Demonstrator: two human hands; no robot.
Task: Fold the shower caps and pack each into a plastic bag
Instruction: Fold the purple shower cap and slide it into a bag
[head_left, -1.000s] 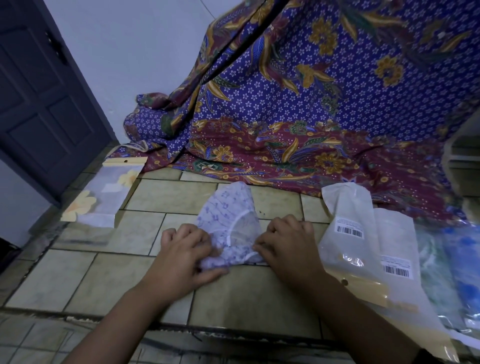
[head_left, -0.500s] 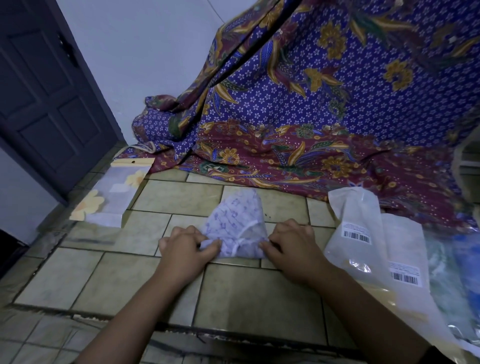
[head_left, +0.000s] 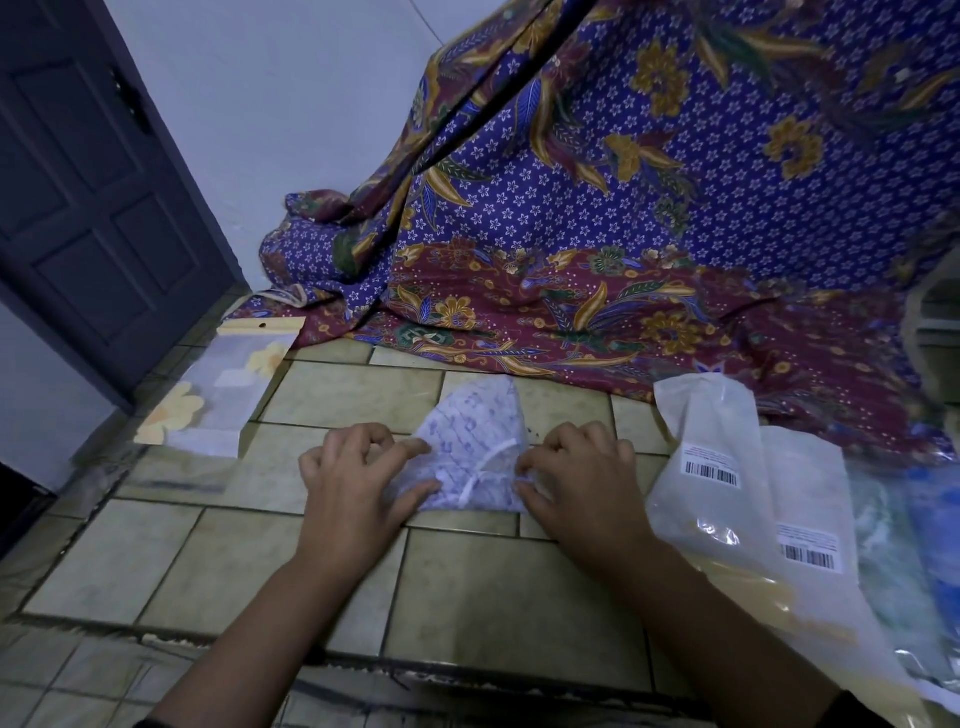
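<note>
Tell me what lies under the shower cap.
Tiled surface shows around the shower cap, so likely tile. Left hand and right hand grip its sides; directly beneath is covered.

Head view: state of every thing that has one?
shower cap: folded to a wedge, flat on the tiles, not bagged
left hand: pinches the cap's left edge
right hand: pinches its right edge
flower-print bag: packed, lying flat
barcode bags: flat, overlapping
door: shut

The left hand (head_left: 358, 488) pinches the cap (head_left: 470, 431) at its left edge, the right hand (head_left: 576, 483) at its right, on the tiles (head_left: 493, 597). Bags (head_left: 701, 467) lie just right of the right fingers (head_left: 566, 441), a cloth (head_left: 623, 234) beyond them.
</note>
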